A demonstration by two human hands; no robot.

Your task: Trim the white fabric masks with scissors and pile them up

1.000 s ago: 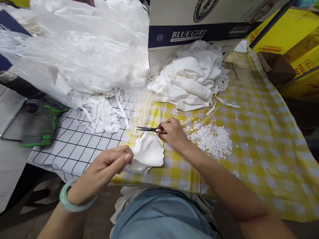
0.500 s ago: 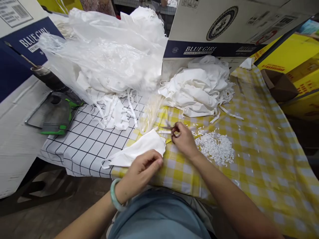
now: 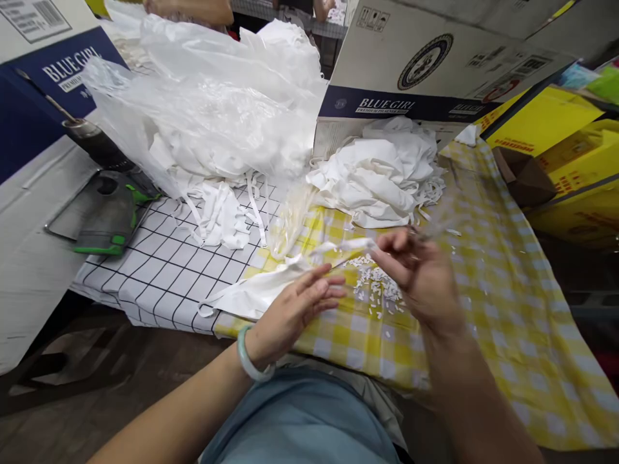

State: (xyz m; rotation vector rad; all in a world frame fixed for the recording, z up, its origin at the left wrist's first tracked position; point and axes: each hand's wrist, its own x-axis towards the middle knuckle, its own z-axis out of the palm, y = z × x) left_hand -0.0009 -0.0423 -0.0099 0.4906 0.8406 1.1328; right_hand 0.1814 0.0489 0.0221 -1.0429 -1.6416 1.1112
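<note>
A white cloth piece with narrow straps (image 3: 261,287) lies across the seam of the two table covers. My left hand (image 3: 302,296), a pale green bangle on its wrist, is at the cloth's near right edge with fingers stretched out, holding nothing. Off to the right, my right hand (image 3: 425,277) pinches the end of a white strap (image 3: 348,245) between thumb and fingertips, drawing it up off the table. Small scissors (image 3: 432,225) stay in the same hand, their blades smeared by motion. Many tiny white cut bits (image 3: 377,287) lie under the strap, partly hidden by that hand.
Behind are a heap of white cloth pieces (image 3: 372,174) and a large clear plastic bag (image 3: 217,109) by cardboard boxes (image 3: 387,71). More white straps (image 3: 222,216) lie at left, near a heat gun (image 3: 97,142) on a grey-green stand (image 3: 101,212). Yellow boxes (image 3: 546,122) stand right.
My right hand has swung right and nearer, pulling the strap out with it. My left hand has slid slightly right, its fingers straightening. The view has shifted slightly.
</note>
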